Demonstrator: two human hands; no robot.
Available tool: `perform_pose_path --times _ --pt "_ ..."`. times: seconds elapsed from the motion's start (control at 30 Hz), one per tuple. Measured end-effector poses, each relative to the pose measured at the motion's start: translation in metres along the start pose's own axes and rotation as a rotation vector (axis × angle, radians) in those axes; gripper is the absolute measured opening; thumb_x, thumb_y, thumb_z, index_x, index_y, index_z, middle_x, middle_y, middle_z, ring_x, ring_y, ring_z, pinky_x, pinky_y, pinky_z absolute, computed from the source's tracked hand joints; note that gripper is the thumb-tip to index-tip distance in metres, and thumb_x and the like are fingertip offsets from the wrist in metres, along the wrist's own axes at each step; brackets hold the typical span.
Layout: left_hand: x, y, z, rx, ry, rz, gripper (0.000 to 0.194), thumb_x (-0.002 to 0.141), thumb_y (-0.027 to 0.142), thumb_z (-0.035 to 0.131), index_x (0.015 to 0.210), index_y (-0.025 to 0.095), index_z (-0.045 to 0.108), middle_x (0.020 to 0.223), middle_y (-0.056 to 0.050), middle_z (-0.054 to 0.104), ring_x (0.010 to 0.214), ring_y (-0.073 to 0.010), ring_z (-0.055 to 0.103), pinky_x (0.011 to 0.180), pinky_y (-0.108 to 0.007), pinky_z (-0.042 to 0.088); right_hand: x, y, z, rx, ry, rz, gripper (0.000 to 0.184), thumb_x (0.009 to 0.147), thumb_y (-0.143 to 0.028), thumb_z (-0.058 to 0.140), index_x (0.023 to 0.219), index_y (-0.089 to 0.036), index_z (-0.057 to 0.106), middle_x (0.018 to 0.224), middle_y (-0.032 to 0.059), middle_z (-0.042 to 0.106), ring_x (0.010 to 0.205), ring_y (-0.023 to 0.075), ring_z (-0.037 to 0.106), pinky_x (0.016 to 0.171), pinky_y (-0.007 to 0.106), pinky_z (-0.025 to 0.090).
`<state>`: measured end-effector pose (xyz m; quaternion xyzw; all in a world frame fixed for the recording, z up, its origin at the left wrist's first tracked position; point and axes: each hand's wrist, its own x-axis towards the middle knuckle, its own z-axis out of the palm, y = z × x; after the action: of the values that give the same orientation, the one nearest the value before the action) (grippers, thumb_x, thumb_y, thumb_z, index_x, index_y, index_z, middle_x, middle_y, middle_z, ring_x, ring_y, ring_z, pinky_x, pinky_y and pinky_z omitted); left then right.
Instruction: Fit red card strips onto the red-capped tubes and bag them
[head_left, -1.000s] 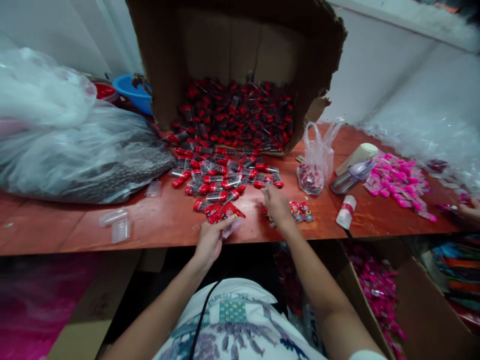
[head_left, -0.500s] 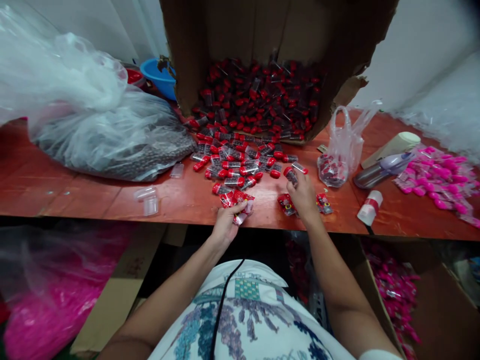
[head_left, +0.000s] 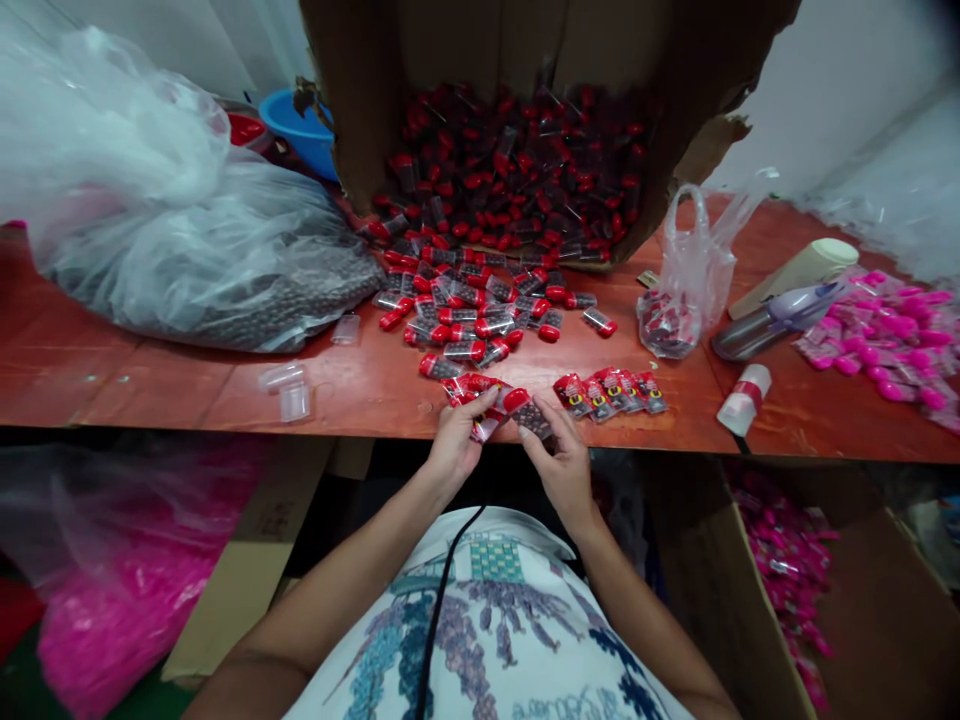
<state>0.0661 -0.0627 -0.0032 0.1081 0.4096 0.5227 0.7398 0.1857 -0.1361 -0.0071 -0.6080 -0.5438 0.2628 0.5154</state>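
Note:
At the near edge of the red wooden table (head_left: 150,385), my left hand (head_left: 455,445) is closed on a bunch of red printed packets (head_left: 474,392). My right hand (head_left: 562,465) pinches a small clear tube with a red cap (head_left: 526,410) right beside those packets. A row of several finished red packets (head_left: 609,391) lies just right of my hands. A heap of red-capped tubes (head_left: 472,310) spreads on the table ahead, spilling from a tipped cardboard box (head_left: 517,150).
A big clear plastic bag of dark contents (head_left: 187,250) fills the left. A small plastic bag (head_left: 686,290), a purple-and-metal tool (head_left: 772,320), a cream cylinder (head_left: 806,270), a tape roll (head_left: 742,398) and pink items (head_left: 885,340) lie right. Boxes (head_left: 810,590) stand below.
My right hand picked a red-capped tube from the heap and brought it back to my left hand at the table edge. The view tilted down slightly.

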Motion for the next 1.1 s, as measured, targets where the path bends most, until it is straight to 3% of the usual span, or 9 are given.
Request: perform_pose_path --times 0.17,0.4,0.83,1.1 --pt "-0.004 0.001 0.000 0.042 -0.019 0.101 0.022 0.054 0.010 0.081 0.071 0.013 0.068 0.069 0.000 0.070 0.062 -0.0125 0.065 0.066 -0.025 0.053 -0.001 0.002 -0.001 0.039 -0.070 0.047 0.042 0.083 -0.027 0.058 0.124 -0.024 0.057 0.103 0.0054 0.061 0.090 0.0175 0.059 0.079 0.030 0.051" --pt "-0.014 0.006 0.005 0.187 -0.159 0.161 0.023 0.052 0.013 0.082 0.070 0.014 0.068 0.071 -0.001 0.069 0.064 -0.0129 0.063 0.069 -0.025 0.051 0.001 0.007 -0.011 0.125 -0.132 0.142 0.043 0.082 -0.032 0.060 0.125 -0.028 0.057 0.088 0.0010 0.053 0.071 0.0122 0.054 0.061 0.024 0.051" --pt "-0.019 0.003 0.009 0.283 -0.185 0.283 0.020 0.053 0.013 0.081 0.068 0.016 0.067 0.068 0.002 0.067 0.065 -0.0123 0.060 0.071 -0.025 0.049 0.003 -0.003 -0.030 -0.110 -0.188 -0.065 0.041 0.087 -0.025 0.053 0.127 -0.033 0.054 0.092 0.0022 0.051 0.080 0.0139 0.055 0.065 0.024 0.049" --pt "-0.024 -0.001 0.015 0.191 -0.135 0.323 0.022 0.052 0.010 0.081 0.065 0.018 0.065 0.065 0.003 0.066 0.063 -0.0123 0.060 0.069 -0.024 0.050 -0.003 -0.016 -0.031 -0.105 -0.149 -0.008 0.042 0.086 -0.026 0.054 0.127 -0.035 0.054 0.093 0.0020 0.051 0.076 0.0127 0.056 0.060 0.022 0.050"
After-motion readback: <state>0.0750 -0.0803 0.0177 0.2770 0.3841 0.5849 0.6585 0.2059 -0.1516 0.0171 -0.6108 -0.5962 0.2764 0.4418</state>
